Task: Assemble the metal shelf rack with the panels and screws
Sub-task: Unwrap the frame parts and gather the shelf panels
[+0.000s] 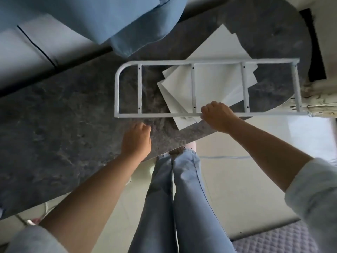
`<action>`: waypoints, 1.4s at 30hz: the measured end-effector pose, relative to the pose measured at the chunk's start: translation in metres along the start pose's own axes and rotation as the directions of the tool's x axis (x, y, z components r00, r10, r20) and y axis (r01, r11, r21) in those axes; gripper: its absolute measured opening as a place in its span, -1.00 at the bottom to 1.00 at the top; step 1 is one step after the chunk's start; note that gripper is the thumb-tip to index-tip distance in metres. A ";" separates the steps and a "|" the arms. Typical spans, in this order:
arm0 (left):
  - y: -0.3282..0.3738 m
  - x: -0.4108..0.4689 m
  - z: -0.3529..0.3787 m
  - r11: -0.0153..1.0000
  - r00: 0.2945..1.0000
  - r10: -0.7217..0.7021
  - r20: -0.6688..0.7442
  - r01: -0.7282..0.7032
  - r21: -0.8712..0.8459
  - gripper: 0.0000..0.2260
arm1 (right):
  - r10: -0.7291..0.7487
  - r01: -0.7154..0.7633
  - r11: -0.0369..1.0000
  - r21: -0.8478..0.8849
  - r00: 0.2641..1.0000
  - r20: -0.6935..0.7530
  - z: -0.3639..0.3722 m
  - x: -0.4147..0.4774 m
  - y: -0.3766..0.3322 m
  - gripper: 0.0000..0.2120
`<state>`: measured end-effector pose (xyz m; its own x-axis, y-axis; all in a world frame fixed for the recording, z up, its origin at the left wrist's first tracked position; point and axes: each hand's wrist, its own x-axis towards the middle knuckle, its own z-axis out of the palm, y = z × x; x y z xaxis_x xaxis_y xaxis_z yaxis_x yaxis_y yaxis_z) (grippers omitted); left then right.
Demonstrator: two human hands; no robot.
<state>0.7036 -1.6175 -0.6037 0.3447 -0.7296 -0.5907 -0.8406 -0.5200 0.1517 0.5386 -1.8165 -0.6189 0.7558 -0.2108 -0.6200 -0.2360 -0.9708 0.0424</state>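
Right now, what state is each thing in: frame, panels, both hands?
Panels: loose, fanned stack lying flat on the table.
Side frame: bare, nothing attached, held over the stack.
Right hand: grips the frame's near rail.
Left hand: loosely curled by the table edge, holding nothing.

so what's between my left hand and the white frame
Just bare dark tabletop, seen in the head view. The left hand lies a little short of the near rail of the white frame; the white panels lie further right.
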 end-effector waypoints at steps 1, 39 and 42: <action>0.004 0.000 -0.001 0.999 1.000 -0.001 -0.018 0.000 -0.041 -0.74 | 0.019 -0.019 0.996 0.085 1.000 0.006 -0.008 -0.006 -0.002 -0.76; 0.176 0.054 0.013 0.456 0.735 -0.674 -0.068 0.342 -0.821 -0.41 | 0.135 -0.116 0.916 0.383 0.990 -0.025 0.003 -0.030 0.117 -0.71; 0.167 0.049 0.006 0.696 0.805 -0.572 -0.161 0.371 -0.614 -0.48 | 0.092 -0.083 0.941 0.329 0.996 -0.011 -0.006 -0.034 0.115 -0.69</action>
<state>0.5779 -1.7377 -0.6123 0.8252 -0.3615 -0.4340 -0.2006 -0.9059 0.3730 0.4892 -1.9213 -0.5879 0.7375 -0.3001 -0.6051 -0.4859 -0.8580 -0.1667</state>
